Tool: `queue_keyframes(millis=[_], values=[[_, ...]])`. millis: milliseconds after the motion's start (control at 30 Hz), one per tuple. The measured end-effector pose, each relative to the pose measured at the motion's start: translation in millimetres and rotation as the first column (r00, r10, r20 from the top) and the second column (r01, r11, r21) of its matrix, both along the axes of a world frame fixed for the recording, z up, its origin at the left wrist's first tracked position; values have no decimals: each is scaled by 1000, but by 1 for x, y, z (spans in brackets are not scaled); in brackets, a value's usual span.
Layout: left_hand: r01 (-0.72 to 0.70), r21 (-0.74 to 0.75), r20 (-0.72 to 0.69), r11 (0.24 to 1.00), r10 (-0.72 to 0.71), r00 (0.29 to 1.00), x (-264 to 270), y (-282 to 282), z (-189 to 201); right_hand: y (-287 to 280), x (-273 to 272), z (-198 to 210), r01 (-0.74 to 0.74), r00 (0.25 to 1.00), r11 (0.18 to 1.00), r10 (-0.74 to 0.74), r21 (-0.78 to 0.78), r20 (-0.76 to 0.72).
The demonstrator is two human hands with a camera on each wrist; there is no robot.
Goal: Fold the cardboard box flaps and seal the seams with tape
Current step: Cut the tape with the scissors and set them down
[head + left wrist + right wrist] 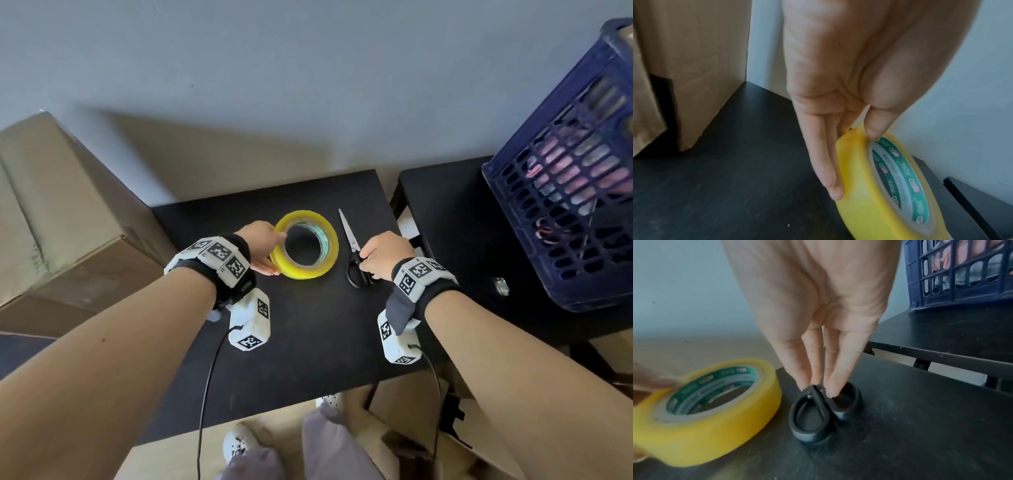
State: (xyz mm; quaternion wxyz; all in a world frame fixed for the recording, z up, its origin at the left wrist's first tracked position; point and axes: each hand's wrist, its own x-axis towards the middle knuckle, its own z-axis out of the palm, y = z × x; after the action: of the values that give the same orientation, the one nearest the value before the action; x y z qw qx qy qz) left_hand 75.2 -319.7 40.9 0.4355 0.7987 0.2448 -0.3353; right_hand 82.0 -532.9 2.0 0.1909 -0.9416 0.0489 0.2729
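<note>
A yellow tape roll (308, 272) (869, 211) (715, 434) is on the small black table (308, 342), tilted with its left side raised. My left hand (275, 253) (854, 165) grips that side, thumb inside the rim and fingers along the outer face. Right of the roll lie black-handled scissors (350, 236) (809, 418), blades pointing away from me. My right hand (368, 263) (818, 390) pinches them where the two handle loops meet. A large brown cardboard box (68, 222) (694, 65) stands left of the table, its top flaps closed.
A second black table (462, 222) adjoins on the right and carries a dark blue lattice crate (565, 188) (962, 280) with items inside, plus a small shiny object (501, 286). A grey wall rises behind. Flat cardboard (411, 411) and my feet are on the floor below.
</note>
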Motion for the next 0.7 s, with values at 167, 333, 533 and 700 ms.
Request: queue_keyframes(millis=[167, 333, 533, 700], values=[[-7, 29, 7, 1000, 6, 1000, -8, -1, 1, 4, 3, 12, -41, 998, 999, 41, 10, 51], [49, 96, 153, 994, -63, 986, -16, 1, 32, 20, 9, 42, -61, 992, 994, 50, 88, 120], [29, 70, 397, 997, -55, 916, -22, 25, 82, 74, 9, 90, -109, 979, 935, 41, 336, 202], [-75, 42, 621, 996, 33, 783, -44, 67, 122, 134, 1, 128, -169, 983, 792, 93, 587, 157]])
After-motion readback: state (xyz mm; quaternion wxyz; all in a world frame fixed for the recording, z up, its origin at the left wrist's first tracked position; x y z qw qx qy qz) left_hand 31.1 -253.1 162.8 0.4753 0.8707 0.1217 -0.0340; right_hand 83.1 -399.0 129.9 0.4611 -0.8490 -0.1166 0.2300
